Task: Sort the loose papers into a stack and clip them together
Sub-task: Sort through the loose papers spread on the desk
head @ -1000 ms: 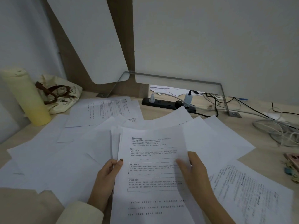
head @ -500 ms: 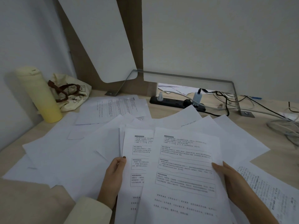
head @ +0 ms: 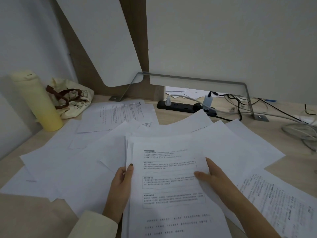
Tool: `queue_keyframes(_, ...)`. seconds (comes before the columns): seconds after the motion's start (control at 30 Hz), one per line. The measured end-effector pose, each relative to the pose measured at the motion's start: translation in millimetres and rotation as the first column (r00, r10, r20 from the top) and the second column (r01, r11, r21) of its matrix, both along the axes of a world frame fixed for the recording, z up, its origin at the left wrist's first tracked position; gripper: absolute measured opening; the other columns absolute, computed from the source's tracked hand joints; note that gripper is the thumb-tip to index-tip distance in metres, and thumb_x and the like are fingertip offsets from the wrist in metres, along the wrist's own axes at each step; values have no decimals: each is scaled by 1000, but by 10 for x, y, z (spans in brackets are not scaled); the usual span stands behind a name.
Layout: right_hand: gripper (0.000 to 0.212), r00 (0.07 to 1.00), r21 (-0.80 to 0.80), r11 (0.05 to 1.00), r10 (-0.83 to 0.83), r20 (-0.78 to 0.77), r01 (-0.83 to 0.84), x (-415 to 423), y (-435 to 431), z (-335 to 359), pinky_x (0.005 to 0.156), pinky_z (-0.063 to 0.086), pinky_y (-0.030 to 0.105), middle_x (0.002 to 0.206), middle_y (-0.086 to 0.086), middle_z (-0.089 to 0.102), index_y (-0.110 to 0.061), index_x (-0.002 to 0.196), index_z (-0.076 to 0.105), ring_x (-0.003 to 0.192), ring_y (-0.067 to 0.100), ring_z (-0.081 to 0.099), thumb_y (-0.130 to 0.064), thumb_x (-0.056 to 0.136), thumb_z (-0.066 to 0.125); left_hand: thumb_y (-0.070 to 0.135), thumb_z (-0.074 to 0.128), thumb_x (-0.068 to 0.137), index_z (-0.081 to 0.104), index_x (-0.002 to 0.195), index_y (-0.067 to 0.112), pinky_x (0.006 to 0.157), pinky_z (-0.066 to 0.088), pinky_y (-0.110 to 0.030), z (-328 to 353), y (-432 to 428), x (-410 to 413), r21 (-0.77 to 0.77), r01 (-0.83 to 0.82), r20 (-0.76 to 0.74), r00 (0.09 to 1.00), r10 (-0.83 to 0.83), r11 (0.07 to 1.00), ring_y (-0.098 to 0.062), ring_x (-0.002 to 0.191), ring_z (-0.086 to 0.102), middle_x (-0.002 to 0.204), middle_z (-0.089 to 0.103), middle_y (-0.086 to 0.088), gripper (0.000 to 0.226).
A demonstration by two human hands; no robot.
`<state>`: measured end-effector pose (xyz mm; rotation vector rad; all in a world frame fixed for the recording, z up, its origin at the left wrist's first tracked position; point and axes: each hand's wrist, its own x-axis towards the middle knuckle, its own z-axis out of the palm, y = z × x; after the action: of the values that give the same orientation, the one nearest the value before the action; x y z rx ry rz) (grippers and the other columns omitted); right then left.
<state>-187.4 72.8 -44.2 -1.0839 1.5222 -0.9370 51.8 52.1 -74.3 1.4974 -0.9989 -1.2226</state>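
Note:
A stack of printed sheets (head: 171, 177) lies in front of me, its top page carrying boxed text. My left hand (head: 120, 188) grips the stack's left edge, thumb on top. My right hand (head: 216, 177) rests on the top page's right side with fingers spread flat. Loose white papers (head: 72, 162) fan out over the desk to the left, behind and to the right of the stack. One printed page (head: 281, 203) lies at the right, others (head: 120, 114) at the back. No clip is visible.
A pale yellow bottle (head: 39, 102) and a cloth pouch (head: 72, 100) stand at the back left. A black power strip (head: 185, 107) with plugs and tangled cables (head: 301, 131) runs along the back right. A metal bracket (head: 247, 97) holds the divider panel.
The sheet my right hand held out to the right has come back onto the stack and now covers it. My right hand has moved left onto the top page.

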Motion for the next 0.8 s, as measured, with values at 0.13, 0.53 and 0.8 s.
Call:
queue_keyframes(0.13, 32, 987, -21, 996, -91, -134, 89, -24, -297, 20, 97, 47, 40, 118, 7, 64, -8, 122, 56, 108, 26, 60, -4, 91, 51, 22, 51, 92, 51, 101, 8, 63, 46, -21, 12, 6, -26, 5, -5, -8, 1000, 5, 1000, -19, 81, 60, 90, 63, -8, 17)
queue_keyframes(0.53, 35, 977, -51, 998, -55, -207, 45, 177, -469, -40, 78, 47, 22, 117, 3, 57, -13, 127, 46, 100, 17, 56, -17, 93, 51, 8, 54, 90, 42, 129, 7, 88, 41, -31, -42, -20, -18, 28, 104, 131, 986, -107, 994, -20, 99, 52, 110, 52, -5, 41)
queue_keyframes(0.8, 21, 949, -63, 994, -105, -296, 90, -323, 279, 109, 84, 43, 20, 112, -3, 62, -18, 109, 62, 102, 12, 59, -10, 93, 51, 8, 46, 94, 44, 125, 14, 91, 43, -37, 38, 101, -29, -91, 67, 145, 988, -54, 994, -25, 103, 56, 115, 58, -9, 31)
